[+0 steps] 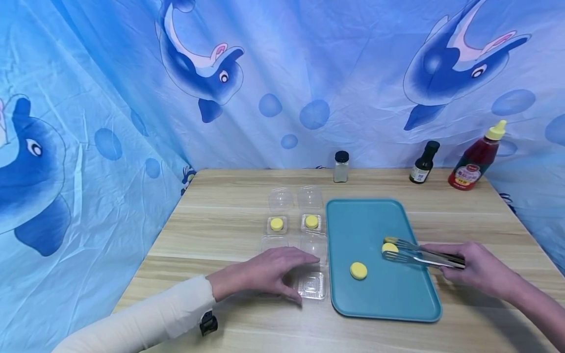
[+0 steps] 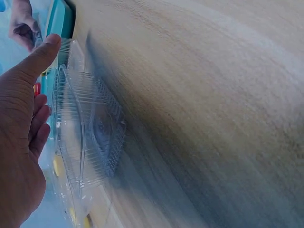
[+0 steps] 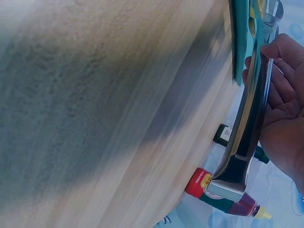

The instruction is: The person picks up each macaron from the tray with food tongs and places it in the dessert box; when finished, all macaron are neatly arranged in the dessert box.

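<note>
- Head view: the left hand (image 1: pixel 275 267) is held at nine o'clock of the blue tray (image 1: pixel 388 301), above a clear box (image 1: pixel 312 285), thumb spread from its fingers, nothing gripped.
- At three o'clock, metal tongs (image 1: pixel 427 261) are gripped by the right hand (image 1: pixel 470 269).
- On the tray, one yellow round (image 1: pixel 358 270) is laid toward eight o'clock; a second round (image 1: pixel 390 248) is set between the tong tips; whether it is pinched cannot be told.
- Toward ten o'clock on the desk (image 1: pixel 212 225), two boxed rounds (image 1: pixel 276 224) are seen.
- Farthest, a jar (image 1: pixel 341 170) is stood toward eleven, a dark bottle (image 1: pixel 423 164) toward one.
</note>
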The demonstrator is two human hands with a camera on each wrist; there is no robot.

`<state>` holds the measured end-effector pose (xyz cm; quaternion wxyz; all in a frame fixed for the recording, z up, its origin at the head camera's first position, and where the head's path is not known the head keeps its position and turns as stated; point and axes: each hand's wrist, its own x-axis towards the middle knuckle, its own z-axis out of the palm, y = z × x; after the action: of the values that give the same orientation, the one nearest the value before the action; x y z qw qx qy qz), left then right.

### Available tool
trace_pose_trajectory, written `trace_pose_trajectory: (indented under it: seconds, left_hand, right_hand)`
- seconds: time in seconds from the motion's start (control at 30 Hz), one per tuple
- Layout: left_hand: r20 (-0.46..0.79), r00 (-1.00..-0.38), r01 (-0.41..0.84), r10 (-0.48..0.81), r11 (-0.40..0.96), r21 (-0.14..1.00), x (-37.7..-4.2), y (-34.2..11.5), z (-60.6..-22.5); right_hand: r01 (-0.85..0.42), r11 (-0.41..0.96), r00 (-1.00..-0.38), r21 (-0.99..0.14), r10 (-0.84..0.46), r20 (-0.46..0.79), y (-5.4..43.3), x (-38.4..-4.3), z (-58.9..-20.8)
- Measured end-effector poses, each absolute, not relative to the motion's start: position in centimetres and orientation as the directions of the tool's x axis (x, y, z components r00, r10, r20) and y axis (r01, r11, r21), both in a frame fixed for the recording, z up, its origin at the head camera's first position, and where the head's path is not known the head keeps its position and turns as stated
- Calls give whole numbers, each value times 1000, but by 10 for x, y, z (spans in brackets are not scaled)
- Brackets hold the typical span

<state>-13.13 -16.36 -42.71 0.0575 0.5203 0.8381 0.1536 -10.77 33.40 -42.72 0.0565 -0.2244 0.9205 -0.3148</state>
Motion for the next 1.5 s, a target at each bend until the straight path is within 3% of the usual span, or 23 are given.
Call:
trace_pose_trajectory:
  seconds: [0.33, 0.57, 0.8, 1.17, 1.5]
  left_hand:
    - [59, -449, 855, 891, 410, 317, -132, -165, -430]
    - [68, -450, 854, 890, 407, 325, -131, -166, -430]
    - [70, -458, 852, 886, 415, 321, -131, -166, -431]
    - [68, -460, 850, 885, 417, 323, -130, -167, -430]
    - [65, -468, 846, 881, 425, 322, -130, -167, -430]
  right_hand:
    - [-310, 751, -921, -583, -390, -14, 331, -105, -424]
    - [-408, 718, -902, -564, -412, 129, 331, -106, -424]
    - [-444, 707, -886, -551, -436, 155, 324, -110, -416]
    - [-564, 644, -813, -517, -542, 212, 290, -110, -395]
    - [-583, 539, -737, -608, -665, 118, 245, -111, -385]
